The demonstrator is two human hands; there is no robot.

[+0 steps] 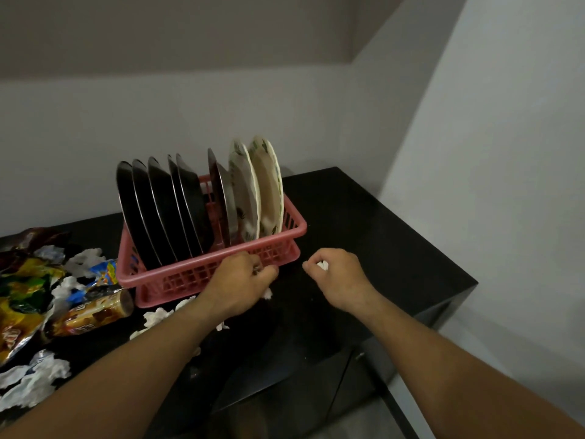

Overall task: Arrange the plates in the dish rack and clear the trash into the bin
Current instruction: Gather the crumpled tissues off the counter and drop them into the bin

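A pink dish rack (pixel 177 280) stands on the black counter (pixel 380 236). Several dark steel plates (pixel 158 210) and two white patterned plates (pixel 253 191) stand upright in it. My left hand (pixel 240 280) is closed at the rack's front right corner, with a bit of white tissue (pixel 267 293) showing under its fingers. My right hand (pixel 335 274) is closed just right of the rack, holding a small wad of white tissue (pixel 323 265). Crumpled tissues (pixel 84 261) and snack wrappers (pixel 28 280) lie in a heap left of the rack.
A shiny brown snack packet (pixel 95 315) lies in front of the rack's left end. More tissue scraps (pixel 34 378) lie near the counter's front left. The wall stands close behind and to the right. No bin is in view.
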